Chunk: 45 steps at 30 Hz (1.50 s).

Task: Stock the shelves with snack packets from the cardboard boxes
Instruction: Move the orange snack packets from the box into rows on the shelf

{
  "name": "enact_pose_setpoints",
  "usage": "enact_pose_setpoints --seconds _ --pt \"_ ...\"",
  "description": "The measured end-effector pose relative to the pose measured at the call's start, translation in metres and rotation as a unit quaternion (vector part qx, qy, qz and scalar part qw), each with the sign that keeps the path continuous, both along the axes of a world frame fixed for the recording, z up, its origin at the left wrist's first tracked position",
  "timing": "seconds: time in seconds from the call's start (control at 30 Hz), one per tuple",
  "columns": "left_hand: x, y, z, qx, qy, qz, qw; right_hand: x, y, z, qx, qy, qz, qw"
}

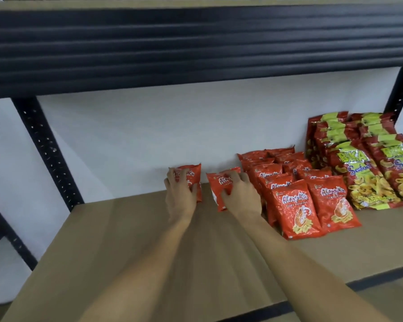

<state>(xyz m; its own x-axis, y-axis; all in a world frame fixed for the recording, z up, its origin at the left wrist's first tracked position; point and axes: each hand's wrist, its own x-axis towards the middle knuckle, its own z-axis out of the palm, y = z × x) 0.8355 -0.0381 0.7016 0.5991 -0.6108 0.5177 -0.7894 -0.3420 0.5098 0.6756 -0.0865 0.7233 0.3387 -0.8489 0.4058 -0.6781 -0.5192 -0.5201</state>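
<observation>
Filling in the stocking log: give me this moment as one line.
left hand: grips red packet | right hand: grips second red packet | both packets at shelf back, left of stocked rows

Wall (pixel 149 140): white, plain, standing behind the rack.
Uprights (pixel 47 149): dark perforated metal, showing on both sides.

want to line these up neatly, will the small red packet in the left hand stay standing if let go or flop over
The small red packet probably tips easily: it stands on a narrow bottom edge at the back of the shelf, with the left hand gripping it. It looks puffy and crinkly, so likely light and soft. The stocked red packets lean on each other, suggesting it needs similar support.
</observation>
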Motion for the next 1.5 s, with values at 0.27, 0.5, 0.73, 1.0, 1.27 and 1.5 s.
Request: enact_pose_setpoints --seconds 0.27,0.5,0.73,1.0,1.27,1.5 --pt "0.006 -0.026 -0.003 -0.022 -0.020 0.041 0.999 0.026 -0.038 -0.021 -0.039 -0.056 -0.013 0.998" --pt "0.010 -0.042 -0.008 -0.022 -0.029 0.055 0.998 0.049 -0.062 -0.036 -0.065 -0.061 -0.010 0.996" --pt "0.016 -0.052 -0.014 -0.013 -0.052 0.052 0.997 0.065 -0.076 -0.045 -0.079 -0.045 -0.028 0.995" --pt "0.027 -0.033 -0.024 0.039 -0.105 0.003 0.994 0.061 -0.076 -0.048 -0.039 0.021 0.026 0.999" --pt "0.041 -0.028 -0.032 0.153 -0.170 -0.035 0.973 0.051 -0.090 -0.051 -0.031 0.119 0.085 0.989" --pt "0.046 -0.038 -0.037 0.174 -0.203 -0.011 0.963 0.055 -0.108 -0.062 -0.088 0.119 0.075 0.986"
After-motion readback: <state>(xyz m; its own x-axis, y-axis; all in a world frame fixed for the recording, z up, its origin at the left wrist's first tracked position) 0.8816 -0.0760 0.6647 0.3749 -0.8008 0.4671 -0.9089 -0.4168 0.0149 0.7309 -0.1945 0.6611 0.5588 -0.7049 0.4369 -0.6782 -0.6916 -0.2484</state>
